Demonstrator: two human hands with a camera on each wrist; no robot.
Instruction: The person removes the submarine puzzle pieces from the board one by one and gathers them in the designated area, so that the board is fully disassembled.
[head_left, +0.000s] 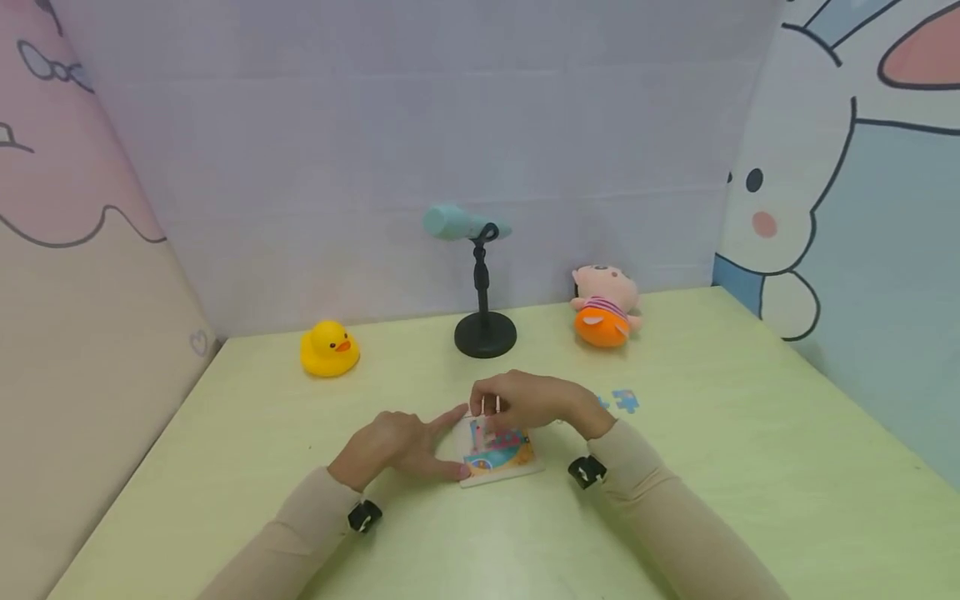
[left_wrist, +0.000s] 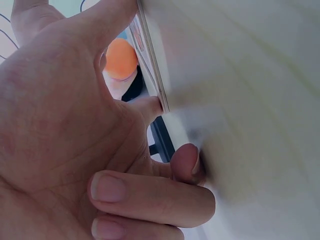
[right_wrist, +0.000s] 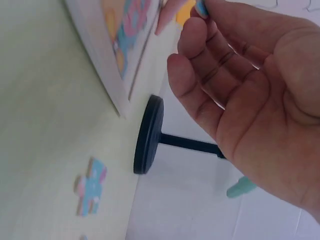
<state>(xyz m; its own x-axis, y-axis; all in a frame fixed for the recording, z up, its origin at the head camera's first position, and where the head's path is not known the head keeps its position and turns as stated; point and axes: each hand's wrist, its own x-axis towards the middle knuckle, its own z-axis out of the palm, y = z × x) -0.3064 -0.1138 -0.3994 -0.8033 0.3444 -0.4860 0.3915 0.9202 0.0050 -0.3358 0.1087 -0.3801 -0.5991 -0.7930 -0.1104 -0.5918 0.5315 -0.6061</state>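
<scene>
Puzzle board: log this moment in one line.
left hand: touches puzzle board | right hand: pinches blue piece over board | loose pieces: on table, right of board

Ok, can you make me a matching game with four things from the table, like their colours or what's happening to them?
Things:
1. duck
2. stand
3. puzzle board
4. plush toy

Clues:
A. touched by the left hand
B. pink on top, orange below
C. yellow all over, except its eyes and beak
D. black, with a round base

Right pairs: 1-C, 2-D, 3-A, 4-B
</scene>
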